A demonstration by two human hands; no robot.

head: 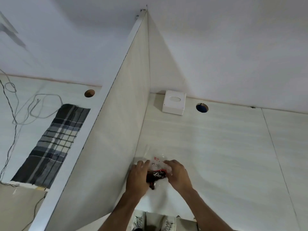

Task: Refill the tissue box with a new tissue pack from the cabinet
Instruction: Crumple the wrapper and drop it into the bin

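Note:
A tissue pack (157,170) in clear plastic wrap with red and dark print lies on the pale desk (216,155) near its front left, beside the divider. My left hand (137,177) grips the pack's left side and my right hand (179,175) grips its right side. The white tissue box (174,102) stands at the back of the desk against the wall, its oval top slot showing no tissue. The box is well beyond both hands.
A tall pale divider panel (120,114) runs along the desk's left side. A cable hole (202,107) sits right of the box. On the neighbouring desk lie a plaid cloth (55,144), loose wires (25,110) and another hole (89,93). My shoes (153,221) show below the desk edge.

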